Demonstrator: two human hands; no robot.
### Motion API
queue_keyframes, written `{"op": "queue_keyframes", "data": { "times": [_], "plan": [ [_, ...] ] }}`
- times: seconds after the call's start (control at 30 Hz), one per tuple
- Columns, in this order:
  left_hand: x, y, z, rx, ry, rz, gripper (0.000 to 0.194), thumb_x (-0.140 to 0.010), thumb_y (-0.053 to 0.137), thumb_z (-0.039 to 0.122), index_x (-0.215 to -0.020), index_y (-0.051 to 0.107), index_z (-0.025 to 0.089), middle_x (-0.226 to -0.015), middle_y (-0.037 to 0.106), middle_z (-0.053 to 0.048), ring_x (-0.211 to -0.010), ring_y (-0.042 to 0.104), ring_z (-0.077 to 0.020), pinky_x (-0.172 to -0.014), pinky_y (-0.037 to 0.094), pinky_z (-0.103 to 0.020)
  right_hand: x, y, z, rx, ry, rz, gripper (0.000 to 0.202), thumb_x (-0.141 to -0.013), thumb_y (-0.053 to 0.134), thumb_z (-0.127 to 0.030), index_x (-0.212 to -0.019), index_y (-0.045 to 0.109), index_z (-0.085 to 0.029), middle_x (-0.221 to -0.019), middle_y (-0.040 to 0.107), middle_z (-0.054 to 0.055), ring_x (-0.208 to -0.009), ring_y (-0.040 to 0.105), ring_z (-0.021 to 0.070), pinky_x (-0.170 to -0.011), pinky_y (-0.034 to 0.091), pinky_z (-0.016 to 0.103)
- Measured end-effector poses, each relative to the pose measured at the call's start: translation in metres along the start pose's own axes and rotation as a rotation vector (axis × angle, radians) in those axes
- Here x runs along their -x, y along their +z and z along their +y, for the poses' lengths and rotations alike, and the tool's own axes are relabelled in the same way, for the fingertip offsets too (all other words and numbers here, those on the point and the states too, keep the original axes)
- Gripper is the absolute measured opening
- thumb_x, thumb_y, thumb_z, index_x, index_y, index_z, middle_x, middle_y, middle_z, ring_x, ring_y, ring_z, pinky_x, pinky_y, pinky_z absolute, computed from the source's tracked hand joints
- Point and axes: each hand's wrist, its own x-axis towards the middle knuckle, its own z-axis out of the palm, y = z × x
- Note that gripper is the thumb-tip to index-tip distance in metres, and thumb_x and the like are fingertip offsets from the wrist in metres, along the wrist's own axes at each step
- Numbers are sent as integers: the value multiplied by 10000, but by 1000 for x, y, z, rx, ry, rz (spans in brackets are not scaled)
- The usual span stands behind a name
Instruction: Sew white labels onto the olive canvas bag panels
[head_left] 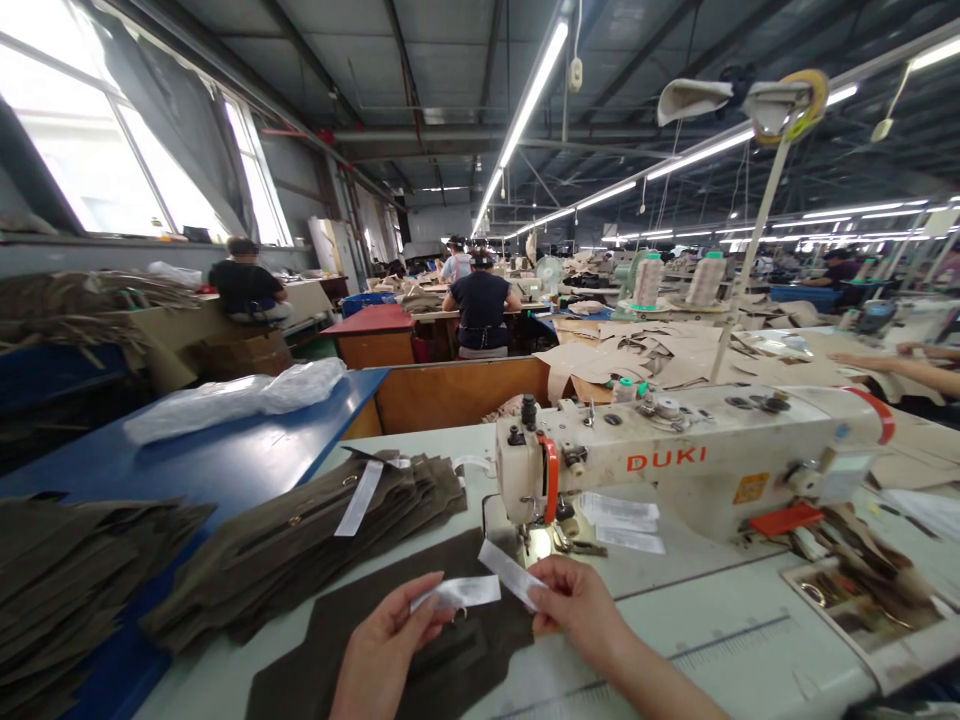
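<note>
My left hand [394, 635] pinches one end of a white label strip [469, 592], which points to the right. In my right hand [574, 605] another white label strip [506, 570] is held between thumb and fingers, slanting up to the left. The strips' free ends are close together. Beneath both hands a dark olive fabric piece [330, 630] lies flat on the sewing table, reaching up to the sewing machine [600, 460]. The machine's needle area [540, 540] is lit, just beyond my hands.
A stack of olive fabric pieces [277, 540] with a white strip on top lies left; more folded fabric [75, 580] rests on the blue table [217, 430]. White labels [619, 515] lie under the machine arm. An open tray [862, 610] holds small parts at right. Co-workers sit beyond.
</note>
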Motion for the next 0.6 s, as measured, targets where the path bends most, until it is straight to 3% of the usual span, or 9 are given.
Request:
{"op": "queue_keyframes", "data": {
  "times": [0.1,0.23,0.33,0.43,0.6],
  "plan": [
    [-2,1,1,-33,-1,28,559,-525,767,573,-916,706,178,-731,760,-35,-762,728,-245,-720,592,-313,3,-15,-2,44,-18,19,328,-726,625,-522,-755,637,-196,-583,582,-22,-519,563,138,-529,451,253],
    [-4,9,4,-196,25,-26,469,-594,658,529,-911,692,185,-763,759,-44,-765,726,-240,-708,589,-319,9,-40,-9,123,-59,39,184,-746,564,-374,-706,620,-204,-569,571,-24,-554,564,148,-565,449,255],
    [-5,16,9,-298,57,-48,407,-602,597,497,-835,698,180,-632,721,-43,-664,708,-253,-637,580,-348,15,-49,-15,193,-103,26,113,-698,517,-235,-630,602,-203,-570,574,-17,-582,563,156,-580,440,250],
    [-4,19,13,-401,117,-64,323,-605,581,446,-779,708,205,-660,712,-45,-662,687,-260,-677,563,-387,21,-45,-20,256,-162,6,155,-610,457,-131,-567,587,-204,-589,587,-14,-628,565,160,-626,433,249],
    [-1,18,12,-742,400,-6,274,-674,525,355,-813,724,228,-1052,697,-96,-976,639,-304,-945,467,-499,26,-24,-25,566,-329,-28,212,-582,371,-83,-549,537,-211,-615,591,-11,-640,562,154,-633,397,237]
  ]
}}
